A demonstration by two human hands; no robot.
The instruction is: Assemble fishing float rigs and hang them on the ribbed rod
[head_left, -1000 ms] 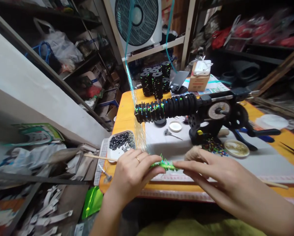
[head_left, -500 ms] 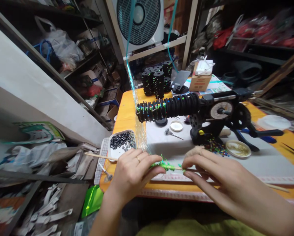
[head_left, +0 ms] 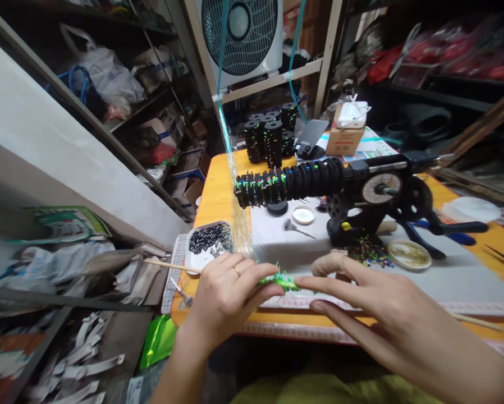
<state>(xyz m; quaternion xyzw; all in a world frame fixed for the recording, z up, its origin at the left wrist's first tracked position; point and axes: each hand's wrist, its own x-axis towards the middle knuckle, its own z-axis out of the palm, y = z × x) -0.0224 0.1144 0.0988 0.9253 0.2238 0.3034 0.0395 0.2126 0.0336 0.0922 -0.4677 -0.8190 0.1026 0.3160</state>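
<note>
My left hand (head_left: 227, 289), a ring on one finger, is closed on a thin wooden stick (head_left: 170, 266) wrapped in bright green fringed thread (head_left: 286, 281). The stick's bare end pokes out to the left; the middle is hidden by the hand. My right hand (head_left: 386, 306) has its index finger stretched to the right part of the green thread, with the thumb apart below. Tan wrapping covers another of its fingers. A pale stick end (head_left: 477, 322) shows beyond the right hand; whether it is the same stick I cannot tell.
A hand-cranked black device (head_left: 378, 191) holds a ringed cylinder (head_left: 289, 184) with colourful bits. Behind stand several black spools (head_left: 273, 143) and a box (head_left: 343, 140). A white tray of dark tubes (head_left: 199, 264), a dish (head_left: 409, 254) and loose beads (head_left: 372, 249) lie around. Shiny strands (head_left: 237, 219) hang down.
My right fingers have gone from a pinch on the stick to spread apart, the index finger reaching left onto the green thread. My left hand keeps its hold in nearly the same place.
</note>
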